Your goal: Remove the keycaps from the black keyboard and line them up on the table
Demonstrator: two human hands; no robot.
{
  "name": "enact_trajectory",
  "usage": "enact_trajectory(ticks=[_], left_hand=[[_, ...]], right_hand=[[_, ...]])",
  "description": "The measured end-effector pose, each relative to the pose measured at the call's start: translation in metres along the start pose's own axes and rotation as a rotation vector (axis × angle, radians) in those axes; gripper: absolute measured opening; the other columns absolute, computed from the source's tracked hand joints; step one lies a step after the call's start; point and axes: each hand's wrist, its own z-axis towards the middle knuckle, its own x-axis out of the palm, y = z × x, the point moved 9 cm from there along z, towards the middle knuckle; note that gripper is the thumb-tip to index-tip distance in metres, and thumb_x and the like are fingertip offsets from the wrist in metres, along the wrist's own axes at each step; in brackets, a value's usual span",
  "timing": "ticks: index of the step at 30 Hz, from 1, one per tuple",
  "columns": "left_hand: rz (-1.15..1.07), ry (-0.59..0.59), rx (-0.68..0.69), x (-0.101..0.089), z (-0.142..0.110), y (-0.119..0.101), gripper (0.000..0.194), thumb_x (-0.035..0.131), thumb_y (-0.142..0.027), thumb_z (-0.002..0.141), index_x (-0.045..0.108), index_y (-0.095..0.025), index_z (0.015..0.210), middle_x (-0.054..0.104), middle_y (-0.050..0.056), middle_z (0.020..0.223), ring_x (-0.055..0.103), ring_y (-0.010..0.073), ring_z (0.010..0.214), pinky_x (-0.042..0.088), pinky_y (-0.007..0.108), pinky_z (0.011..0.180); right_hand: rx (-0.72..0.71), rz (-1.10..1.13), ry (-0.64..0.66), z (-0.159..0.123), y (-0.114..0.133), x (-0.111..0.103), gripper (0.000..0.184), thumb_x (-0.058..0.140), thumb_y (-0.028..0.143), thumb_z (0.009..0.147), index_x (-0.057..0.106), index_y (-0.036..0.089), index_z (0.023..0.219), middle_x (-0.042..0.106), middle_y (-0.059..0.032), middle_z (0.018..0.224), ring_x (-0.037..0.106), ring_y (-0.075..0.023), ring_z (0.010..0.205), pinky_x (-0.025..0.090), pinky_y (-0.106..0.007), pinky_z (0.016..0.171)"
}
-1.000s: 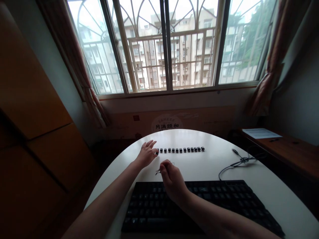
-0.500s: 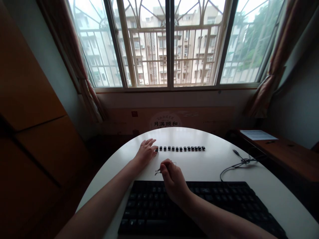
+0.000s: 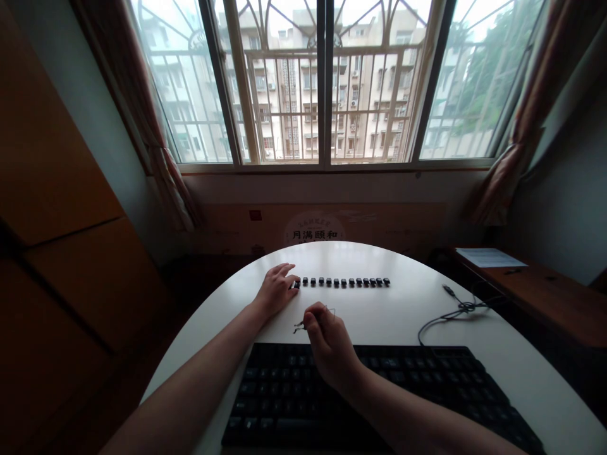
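Left hand (image 3: 275, 292), 1: thumb and index finger closed on 1 small dark keycap (image 3: 294, 285), low against the bench (image 3: 379, 316); remaining visible fingers loosely spread, reaching beyond it. Keycap row (image 3: 336, 282), 1: small black pieces, set apart, running rightward from the left fingertips and lying beyond the right fingers. Right hand (image 3: 327, 338), 1: fingers curled and pressed together around 1 thin wire tool (image 3: 298, 327), its 2 prongs projecting left of the fingers, a loop showing on their other side. Keyboard (image 3: 265, 392), 1: black, nearer the wearer than both sets of fingers, partly beneath the right hand and forearm. Cable (image 3: 453, 313), 1: dark, looped, well right of the right fingers. Paper sheet (image 3: 490, 257), 1: farther right, on a brown side table (image 3: 559, 303).
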Motion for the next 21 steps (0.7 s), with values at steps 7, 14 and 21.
enact_trajectory(ticks=[7,14,21], left_hand=[[-0.13,-0.42,-0.156,-0.065,-0.004,0.031,0.019,0.046,-0.022,0.089,0.065,-0.019,0.094,0.066,0.009,0.105,0.058,0.0245,0.104,0.044,0.041,0.097],[-0.18,-0.779,-0.387,-0.126,-0.024,0.064,0.014,0.039,-0.018,0.083,0.05,-0.021,0.075,0.056,0.006,0.08,0.055,0.0227,0.084,0.045,0.037,0.083],[-0.719,-0.652,-0.45,-0.162,0.0,0.018,0.015,0.039,-0.023,0.084,0.049,-0.02,0.073,0.051,0.0,0.067,0.048,0.0126,0.057,0.04,0.023,0.051]], right_hand=[[0.018,0.075,-0.04,0.0,0.0,-0.005,0.021,0.042,0.033,0.096,0.051,0.019,0.082,0.048,0.0033,0.063,0.047,-0.013,0.058,0.036,-0.025,0.059],[0.056,0.133,-0.034,0.002,-0.008,-0.003,0.026,0.041,0.037,0.097,0.051,0.019,0.08,0.045,0.0036,0.062,0.043,-0.0124,0.056,0.035,-0.024,0.056],[0.052,0.131,-0.042,0.0,-0.012,-0.001,0.028,0.042,0.038,0.096,0.05,0.019,0.078,0.042,0.0046,0.06,0.042,-0.0115,0.054,0.034,-0.023,0.054]])
